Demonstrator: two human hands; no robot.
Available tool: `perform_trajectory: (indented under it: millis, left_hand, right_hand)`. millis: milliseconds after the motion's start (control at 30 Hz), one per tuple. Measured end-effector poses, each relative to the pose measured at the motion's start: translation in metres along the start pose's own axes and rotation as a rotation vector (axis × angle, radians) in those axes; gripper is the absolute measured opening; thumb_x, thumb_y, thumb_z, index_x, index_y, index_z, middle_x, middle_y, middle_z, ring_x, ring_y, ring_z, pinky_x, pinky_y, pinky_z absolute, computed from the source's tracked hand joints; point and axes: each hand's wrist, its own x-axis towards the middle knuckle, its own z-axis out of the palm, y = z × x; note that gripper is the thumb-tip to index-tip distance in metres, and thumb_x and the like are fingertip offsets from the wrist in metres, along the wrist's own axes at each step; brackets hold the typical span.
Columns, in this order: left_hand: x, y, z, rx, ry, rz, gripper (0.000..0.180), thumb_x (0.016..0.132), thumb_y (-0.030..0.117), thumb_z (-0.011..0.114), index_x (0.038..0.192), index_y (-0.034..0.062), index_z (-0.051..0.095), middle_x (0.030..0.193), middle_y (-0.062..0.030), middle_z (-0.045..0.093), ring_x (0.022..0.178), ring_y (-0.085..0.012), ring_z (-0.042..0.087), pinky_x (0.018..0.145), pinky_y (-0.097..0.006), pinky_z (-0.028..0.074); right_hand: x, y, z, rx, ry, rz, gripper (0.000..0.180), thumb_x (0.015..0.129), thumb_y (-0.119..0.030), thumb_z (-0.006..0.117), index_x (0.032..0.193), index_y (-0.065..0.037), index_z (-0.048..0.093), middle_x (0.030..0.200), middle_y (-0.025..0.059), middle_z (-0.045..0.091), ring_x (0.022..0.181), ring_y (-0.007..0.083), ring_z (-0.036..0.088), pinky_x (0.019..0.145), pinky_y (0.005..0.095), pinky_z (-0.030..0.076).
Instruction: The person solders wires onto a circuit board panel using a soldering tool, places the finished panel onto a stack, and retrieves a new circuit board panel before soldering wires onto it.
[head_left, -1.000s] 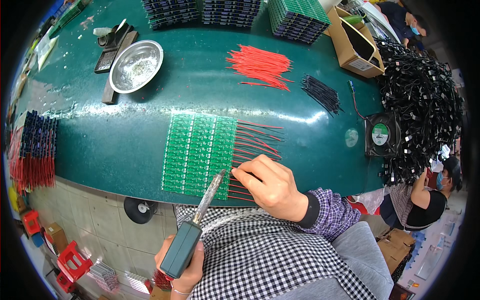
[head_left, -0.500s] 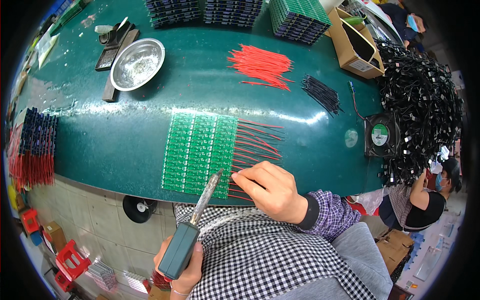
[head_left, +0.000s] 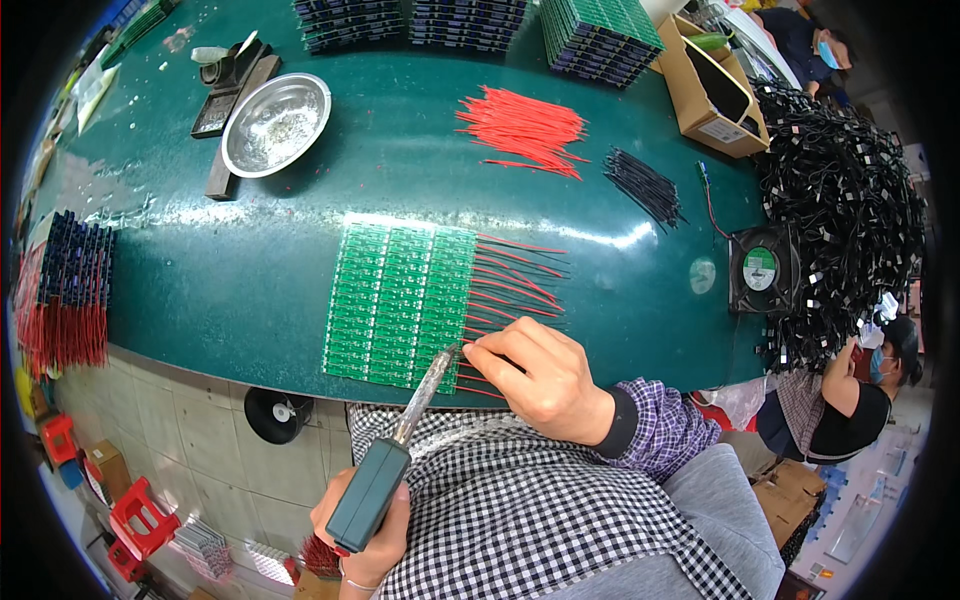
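In my left hand point(head_left: 372, 515) is a soldering iron point(head_left: 370, 492) with a dark green handle, its metal shaft slanting up to the right. The iron's tip is at the right edge of a green circuit board panel point(head_left: 385, 300), close by my right fingertips. My right hand point(head_left: 540, 375) pinches a thin wire there, mostly hidden by the fingers. A row of red and black wires point(head_left: 515, 275) sticks out from the panel's right side, above and below my right hand.
Beyond the panel lie loose red wires point(head_left: 522, 130) and black wires point(head_left: 643, 187). A metal bowl point(head_left: 250, 150) rests on a stand at left. Stacked boards point(head_left: 600, 40), a cardboard box point(head_left: 735, 140), a small fan point(head_left: 758, 268) and heaped black cables point(head_left: 840, 220) line the back and right.
The soldering iron has moved slightly right, its tip going from the panel's surface to its right edge beside my right fingertips. My right hand stays nearly still.
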Motion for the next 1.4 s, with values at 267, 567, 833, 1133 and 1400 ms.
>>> perform_trajectory:
  millis: [267,567,833,1133,1400]
  left_hand:
    - [-0.001,-0.002,0.001,0.004,0.003,-0.007,0.017,0.073,0.001,0.078,0.088,-0.0026,0.071,0.082,-0.0133,0.067,0.064,-0.0265,0.066,0.055,-0.034,0.051]
    - [-0.025,-0.025,-0.005,-0.048,0.002,-0.099,0.02,0.074,0.004,0.079,0.091,-0.0021,0.071,0.083,-0.0151,0.067,0.064,-0.0291,0.066,0.055,-0.036,0.049]
    - [-0.026,-0.021,-0.006,-0.026,0.015,-0.14,0.023,0.074,0.007,0.081,0.093,-0.0023,0.071,0.086,-0.0163,0.069,0.067,-0.0295,0.068,0.058,-0.036,0.052]
    - [-0.031,-0.022,-0.006,-0.017,0.035,-0.16,0.024,0.073,0.005,0.081,0.094,-0.0024,0.072,0.088,-0.017,0.07,0.069,-0.0295,0.069,0.061,-0.036,0.054]
    - [-0.022,-0.012,-0.004,-0.053,0.023,-0.109,0.023,0.071,0.001,0.079,0.092,-0.0022,0.072,0.087,-0.0153,0.071,0.068,-0.0282,0.069,0.059,-0.035,0.053]
  right_hand:
    - [-0.003,0.002,0.001,-0.01,-0.017,-0.018,0.028,0.069,-0.002,0.072,0.097,0.004,0.068,0.085,0.0069,0.063,0.074,0.0189,0.06,0.057,0.0293,0.05]
    - [-0.003,0.001,0.0,-0.014,-0.017,-0.007,0.027,0.069,-0.002,0.072,0.095,0.003,0.069,0.085,0.0064,0.063,0.073,0.0182,0.059,0.056,0.0293,0.05]
    - [-0.003,0.001,0.0,-0.015,-0.002,-0.013,0.029,0.07,-0.003,0.072,0.099,0.003,0.069,0.087,0.007,0.065,0.076,0.0194,0.062,0.059,0.0307,0.05]
    - [-0.008,-0.002,0.0,0.03,0.012,-0.04,0.027,0.073,-0.006,0.071,0.099,0.002,0.069,0.088,0.0065,0.066,0.075,0.0192,0.062,0.06,0.03,0.049]
    - [-0.006,-0.003,-0.001,0.014,0.002,-0.018,0.027,0.067,-0.003,0.074,0.094,0.0,0.073,0.085,0.0065,0.069,0.065,0.0183,0.06,0.053,0.0291,0.048]
